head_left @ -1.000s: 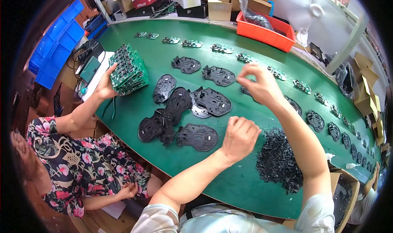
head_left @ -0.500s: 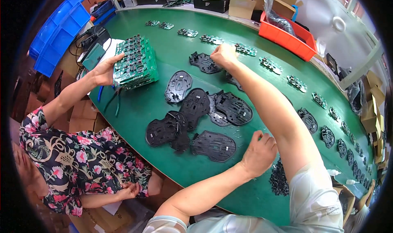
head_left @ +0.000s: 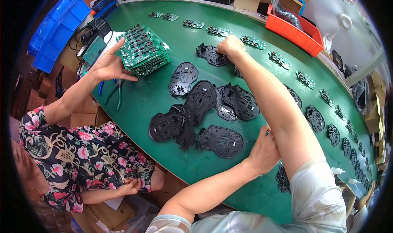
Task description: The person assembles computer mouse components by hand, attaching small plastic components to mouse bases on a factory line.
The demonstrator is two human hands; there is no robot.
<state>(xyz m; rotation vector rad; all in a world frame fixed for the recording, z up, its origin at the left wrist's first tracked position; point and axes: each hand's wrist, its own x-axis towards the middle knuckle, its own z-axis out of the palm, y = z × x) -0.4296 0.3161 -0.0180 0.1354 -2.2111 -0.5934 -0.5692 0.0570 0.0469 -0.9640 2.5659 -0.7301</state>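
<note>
My right hand (head_left: pixel 231 47) reaches to the far side of the green table, its fingers curled over the right end of a black plastic shell (head_left: pixel 209 55). The fingertips are hidden behind the hand. Lower down, beside my right forearm, my left hand (head_left: pixel 264 151) is closed with its fingers curled inward; anything in it is too small or too hidden to name. Several black shells (head_left: pixel 221 141) lie left of my left hand, some overlapping. Green circuit boards (head_left: pixel 252 42) form a curved row past my right hand.
On the left, a co-worker's hand (head_left: pixel 108 65) is spread beside a stack of circuit boards (head_left: pixel 141 49). Pliers (head_left: pixel 115 94) lie below it. A red bin (head_left: pixel 297 32) stands at the far edge. Small black parts (head_left: pixel 282 179) are piled by my right elbow. Shells with boards (head_left: pixel 333 135) line the right.
The co-worker's fingers have come off the circuit-board stack and spread. My left hand has moved slightly closer to my right forearm. My right hand stays at the same shell.
</note>
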